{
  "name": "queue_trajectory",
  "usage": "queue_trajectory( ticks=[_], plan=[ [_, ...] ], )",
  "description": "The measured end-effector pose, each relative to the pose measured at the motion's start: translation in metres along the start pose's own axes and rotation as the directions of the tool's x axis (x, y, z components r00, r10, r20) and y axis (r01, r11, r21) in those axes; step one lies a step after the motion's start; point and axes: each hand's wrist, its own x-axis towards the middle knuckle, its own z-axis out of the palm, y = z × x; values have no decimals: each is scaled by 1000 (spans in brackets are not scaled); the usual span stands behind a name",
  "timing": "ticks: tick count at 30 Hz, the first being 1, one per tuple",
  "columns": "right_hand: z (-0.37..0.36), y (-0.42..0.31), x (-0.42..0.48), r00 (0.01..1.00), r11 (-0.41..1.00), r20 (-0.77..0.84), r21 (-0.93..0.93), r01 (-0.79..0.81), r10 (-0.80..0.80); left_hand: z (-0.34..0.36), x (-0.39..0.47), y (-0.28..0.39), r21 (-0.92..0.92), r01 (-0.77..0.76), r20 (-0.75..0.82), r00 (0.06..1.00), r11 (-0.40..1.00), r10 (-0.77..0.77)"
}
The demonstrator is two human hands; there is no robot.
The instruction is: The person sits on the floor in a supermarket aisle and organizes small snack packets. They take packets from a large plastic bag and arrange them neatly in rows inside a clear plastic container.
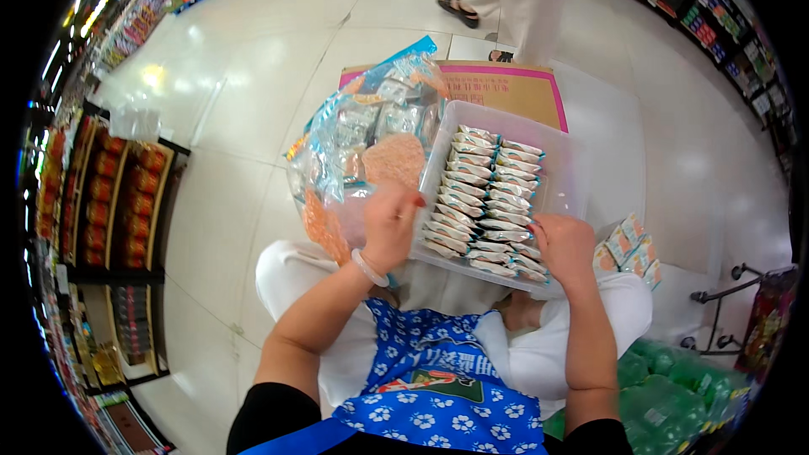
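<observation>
Before me stands a translucent plastic bin [562, 167], holding two rows of small sealed packets [464, 188] on edge. My right hand [564, 246] reaches over the bin's right side. Its fingertips are at the ends of packets in the right row; whether they grip one is hidden. My left hand [392, 218] is curled and blurred between the bin's left rim and an opened clear plastic bag [322, 183]. Its fingers are partly hidden, so any hold is unclear. Several loose packets [398, 117] lie inside the bag, which has blue edges and orange print.
A flat cardboard piece [505, 91] lies beneath the bag and bin. More packets [632, 251] stand by my right knee. Wrapped green bottles [670, 401] are at lower right, near a dark metal frame [717, 309]. Shelving [114, 202] lines the left. A person's leg [528, 6] is ahead.
</observation>
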Motion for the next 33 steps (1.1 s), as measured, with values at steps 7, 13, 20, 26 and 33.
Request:
queue_trajectory(
  ticks=[7,13,20,26,33],
  plan=[
    [7,-11,6,998,998,-35,10,58,-58,14,-29,-76,-534,668,-185,505,518,-843],
    [5,-19,13,993,991,-42,69,114,-111,27,-22,-261,-13,528,-185,833,849,-521],
    [5,-27,17,987,986,46,71,153,-156,13,-14,-331,463,426,-92,895,777,-436],
    [-1,-18,12,988,988,17,34,152,-152,44,-26,-246,506,109,-31,994,856,-108],
    [16,-22,9,981,980,-23,47,193,-192,11,-18,-161,809,-11,302,866,588,-399]
  ],
)
